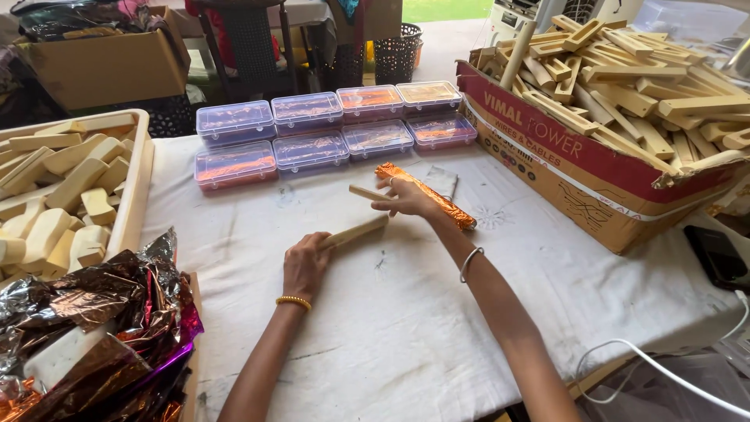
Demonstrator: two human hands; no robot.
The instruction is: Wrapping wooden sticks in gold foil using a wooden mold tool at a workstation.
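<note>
My left hand (pixel 305 264) lies on the white tablecloth and grips a pale wooden stick (pixel 361 230) that points up and right. My right hand (pixel 406 199) holds a second, thinner wooden stick (pixel 367 192) by one end, just above the first. Right behind that hand lies a long roll wrapped in orange foil (pixel 437 199), slanting down to the right. A folded grey cloth (pixel 444 179) sits beside the roll.
Several clear plastic boxes (pixel 311 129) with orange contents form two rows at the back. A red and brown cardboard box (pixel 594 168) of wooden pieces stands at right. A cream tray (pixel 134 187) of wooden blocks is at left, crumpled foil (pixel 117 328) below it. White cable (pixel 656 367) and a dark phone (pixel 715 254) lie near the right edge.
</note>
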